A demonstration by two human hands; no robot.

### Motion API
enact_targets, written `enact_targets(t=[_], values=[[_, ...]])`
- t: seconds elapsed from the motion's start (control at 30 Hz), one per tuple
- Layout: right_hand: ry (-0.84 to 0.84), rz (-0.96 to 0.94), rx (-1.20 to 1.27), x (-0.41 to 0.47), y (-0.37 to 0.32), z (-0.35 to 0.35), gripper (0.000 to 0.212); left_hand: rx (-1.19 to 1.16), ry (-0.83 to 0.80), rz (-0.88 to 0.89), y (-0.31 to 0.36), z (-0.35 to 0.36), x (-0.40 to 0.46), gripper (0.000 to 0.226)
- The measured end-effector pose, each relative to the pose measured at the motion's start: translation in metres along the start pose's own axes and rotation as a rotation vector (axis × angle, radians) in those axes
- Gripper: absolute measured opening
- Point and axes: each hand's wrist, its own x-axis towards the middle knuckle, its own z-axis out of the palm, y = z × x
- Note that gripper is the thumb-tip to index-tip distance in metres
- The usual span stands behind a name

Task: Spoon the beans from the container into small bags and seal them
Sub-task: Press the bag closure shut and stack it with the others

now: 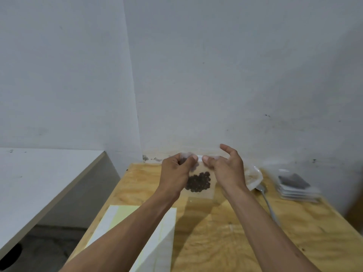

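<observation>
Small clear bag [199, 183] held upright above the plywood table [216, 242] — top edge partly hidden by thumbs. Dark round beans [198, 182] clustered low inside. Left hand [175, 173] and right hand [225, 169] both pinch its top strip. Right of the bag: spoon [265, 197], bowl partly covered; blurred stack of bags [294, 185].

Dark brown beans [198, 182] — clear bag [200, 190], yellowish grained plywood table [235, 242], perhaps.

Place: a bare makeshift work corner — not clearly home or workshop
Walls [235, 65]: plain white, scuffed and stained near the bottom
Table [225, 232]: raw plywood
Side surface [39, 183]: white slab — bare
</observation>
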Motion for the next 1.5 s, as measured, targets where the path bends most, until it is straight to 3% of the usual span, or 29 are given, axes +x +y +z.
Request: enact_targets(t=[0.1,0.23,0.3,0.37,0.43,0.5,0.67,0.73,0.8,0.87,0.93,1.03,1.23,1.3,1.4,1.5], values=[[0.006,-0.024,-0.012,0.008,-0.009,-0.016,0.058,0.027,-0.005,0.006,0.009,0.019,0.006,0.020],[-0.172,0.014,-0.130,0.013,-0.014,-0.060,0.052,-0.035,-0.050,-0.028,0.020,0.052,0.018,0.026],[-0.185,0.057,-0.100,0.016,-0.015,-0.087,0.050,-0.060,-0.115,-0.066,0.022,0.072,0.024,0.025],[-0.067,0.038,-0.093,0.021,-0.018,-0.114,0.045,-0.004,-0.204,-0.134,0.021,0.097,0.026,0.024],[0.068,0.003,-0.132,0.029,-0.024,-0.141,0.046,0.114,-0.282,-0.188,0.020,0.126,0.027,0.050],[0.174,-0.028,-0.203,0.039,-0.029,-0.169,0.054,0.183,-0.338,-0.157,0.022,0.158,0.025,0.071],[0.319,-0.047,-0.506,0.074,-0.019,-0.221,0.065,0.390,-0.468,-0.078,0.014,0.231,0.022,0.082],[0.320,-0.015,-0.618,0.085,-0.009,-0.232,0.066,0.421,-0.483,-0.141,0.004,0.251,0.022,0.070],[0.297,0.025,-0.688,0.092,0.003,-0.240,0.067,0.474,-0.458,-0.185,-0.008,0.264,0.019,0.028],[0.262,0.077,-0.761,0.098,0.017,-0.245,0.063,0.525,-0.451,-0.215,-0.022,0.275,0.018,0.043],[0.223,0.136,-0.850,0.103,0.031,-0.248,0.055,0.545,-0.456,-0.225,-0.028,0.279,0.015,0.023],[0.203,0.186,-0.900,0.107,0.045,-0.250,0.042,0.549,-0.515,-0.250,-0.036,0.282,0.016,0.051],[0.226,0.170,-0.879,0.110,0.055,-0.250,0.044,0.544,-0.542,-0.291,-0.046,0.282,0.024,0.023],[0.236,0.156,-0.883,0.108,0.056,-0.249,0.049,0.539,-0.535,-0.276,-0.042,0.281,0.021,0.024],[0.296,0.089,-0.876,0.104,0.053,-0.249,0.056,0.506,-0.499,-0.188,-0.033,0.279,0.020,0.058],[0.359,-0.041,-0.867,0.100,0.040,-0.248,0.050,0.427,-0.452,-0.083,-0.012,0.274,0.023,0.069]])
